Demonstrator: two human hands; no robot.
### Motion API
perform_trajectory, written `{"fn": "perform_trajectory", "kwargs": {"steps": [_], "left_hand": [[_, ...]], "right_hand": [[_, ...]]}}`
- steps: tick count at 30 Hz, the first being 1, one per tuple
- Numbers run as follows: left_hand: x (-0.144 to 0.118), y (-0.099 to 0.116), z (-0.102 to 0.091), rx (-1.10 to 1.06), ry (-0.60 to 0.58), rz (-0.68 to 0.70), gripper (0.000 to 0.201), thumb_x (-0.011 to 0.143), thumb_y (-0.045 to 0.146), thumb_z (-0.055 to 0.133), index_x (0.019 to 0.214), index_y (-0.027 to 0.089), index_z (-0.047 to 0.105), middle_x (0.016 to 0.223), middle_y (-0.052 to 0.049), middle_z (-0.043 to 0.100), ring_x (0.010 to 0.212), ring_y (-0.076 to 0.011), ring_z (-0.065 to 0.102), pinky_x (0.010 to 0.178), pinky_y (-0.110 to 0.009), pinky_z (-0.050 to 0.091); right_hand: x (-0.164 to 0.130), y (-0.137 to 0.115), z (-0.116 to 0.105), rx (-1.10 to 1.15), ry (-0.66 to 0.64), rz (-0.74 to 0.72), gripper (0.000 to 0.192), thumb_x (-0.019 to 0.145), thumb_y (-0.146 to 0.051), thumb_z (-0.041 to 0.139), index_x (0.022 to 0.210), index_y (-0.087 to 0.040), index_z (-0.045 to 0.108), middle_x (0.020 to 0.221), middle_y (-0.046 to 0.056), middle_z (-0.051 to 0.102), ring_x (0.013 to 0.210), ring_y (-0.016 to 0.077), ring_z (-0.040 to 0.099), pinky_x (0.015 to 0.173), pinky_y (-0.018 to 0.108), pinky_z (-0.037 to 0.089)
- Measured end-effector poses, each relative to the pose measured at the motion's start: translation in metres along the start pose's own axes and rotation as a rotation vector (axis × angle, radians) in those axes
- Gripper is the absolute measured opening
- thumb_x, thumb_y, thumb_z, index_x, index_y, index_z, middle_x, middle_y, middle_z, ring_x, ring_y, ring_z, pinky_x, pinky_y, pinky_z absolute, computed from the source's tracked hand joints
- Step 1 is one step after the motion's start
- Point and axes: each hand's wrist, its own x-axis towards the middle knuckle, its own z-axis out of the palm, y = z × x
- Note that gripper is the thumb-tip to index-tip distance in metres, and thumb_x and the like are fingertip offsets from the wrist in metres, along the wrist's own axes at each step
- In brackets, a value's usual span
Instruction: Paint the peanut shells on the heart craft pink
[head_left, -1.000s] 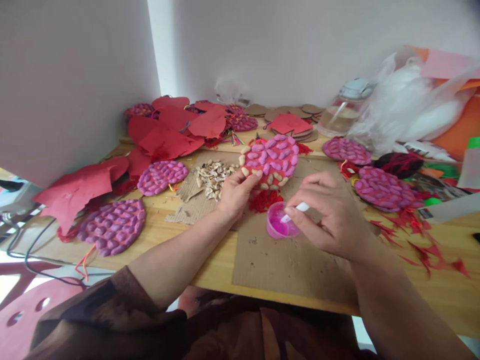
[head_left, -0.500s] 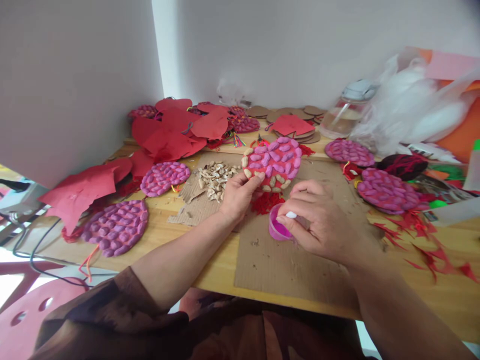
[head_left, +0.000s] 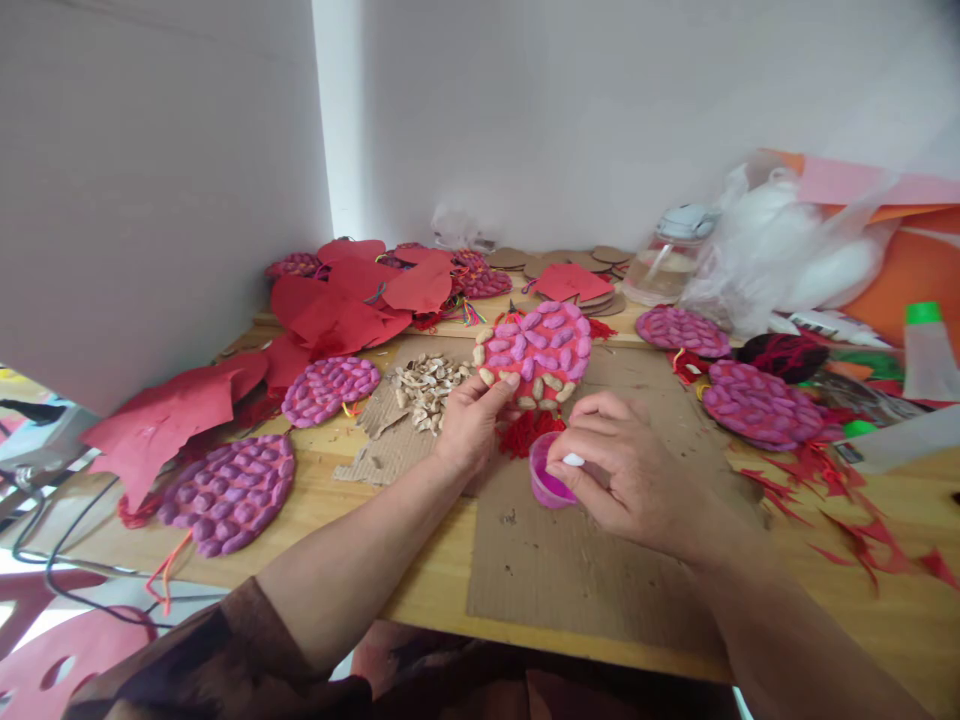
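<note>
My left hand (head_left: 476, 420) pinches the lower left edge of a red disc (head_left: 534, 350) set with peanut shells, raised off the table. Most of its shells are painted pink-purple; some along the left and bottom edges are bare tan. A red tassel (head_left: 531, 432) hangs beneath it. My right hand (head_left: 619, 465) is closed around a thin tool whose white end (head_left: 574, 460) pokes out between the fingers; its other end is hidden. That hand is at the rim of a small clear cup (head_left: 547, 478) of magenta paint, standing on cardboard (head_left: 570, 580).
Loose peanut shells (head_left: 429, 385) lie on torn cardboard. Finished-looking purple discs (head_left: 229, 490) sit left and right. Red cut-outs (head_left: 337, 310) pile at the back left. At the right are a lidded jar (head_left: 667, 255), a plastic bag (head_left: 802, 245), a green-capped bottle (head_left: 930, 350) and red scraps (head_left: 862, 535).
The whole scene sits lower in view as the head has tilted up slightly. Both hands keep their holds, the right one still at the paint cup.
</note>
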Motion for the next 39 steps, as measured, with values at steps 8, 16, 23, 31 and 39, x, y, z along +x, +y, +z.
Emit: {"fn": "perform_trajectory", "kwargs": {"steps": [8,16,23,31,39], "left_hand": [[-0.001,0.000,0.000,-0.009,-0.002,-0.035,0.043,0.061,0.049,0.100,0.081,0.018,0.078,0.073,-0.003,0.076,0.058,-0.0121,0.065,0.056,-0.024,0.054],[-0.001,0.002,-0.001,0.015,-0.016,-0.021,0.048,0.061,0.054,0.100,0.084,0.017,0.079,0.076,-0.005,0.078,0.058,-0.0129,0.066,0.057,-0.025,0.054],[-0.005,-0.002,-0.001,0.052,-0.070,0.009,0.039,0.074,0.051,0.094,0.088,0.018,0.079,0.080,-0.004,0.079,0.067,-0.0141,0.070,0.063,-0.025,0.057],[-0.013,0.009,0.004,0.140,-0.127,0.055,0.042,0.072,0.054,0.095,0.087,0.017,0.081,0.079,-0.007,0.079,0.065,-0.0162,0.069,0.066,-0.031,0.061],[-0.012,0.009,0.005,0.152,-0.109,0.095,0.043,0.070,0.055,0.094,0.085,0.018,0.080,0.075,-0.005,0.077,0.065,-0.0160,0.069,0.066,-0.031,0.061]], "right_hand": [[0.001,0.000,0.002,0.005,0.007,0.004,0.015,0.102,-0.021,0.061,0.088,-0.023,0.066,0.081,0.000,0.069,0.103,0.0232,0.057,0.092,0.043,0.036],[-0.002,0.004,-0.014,0.092,0.352,0.034,0.006,0.098,-0.022,0.067,0.093,-0.026,0.069,0.087,0.000,0.071,0.091,0.0203,0.065,0.084,0.040,0.047],[-0.005,0.013,-0.012,0.043,0.709,0.209,0.009,0.101,-0.028,0.068,0.105,-0.027,0.076,0.089,0.002,0.074,0.075,0.0173,0.066,0.072,0.036,0.050],[-0.002,0.011,-0.007,-0.107,0.632,0.160,0.010,0.101,-0.030,0.068,0.106,-0.028,0.076,0.093,0.004,0.077,0.088,0.0226,0.071,0.080,0.041,0.053],[0.002,0.006,-0.010,-0.210,0.681,0.086,0.005,0.100,-0.023,0.068,0.099,-0.024,0.072,0.087,0.003,0.077,0.084,0.0206,0.070,0.080,0.039,0.050]]}}
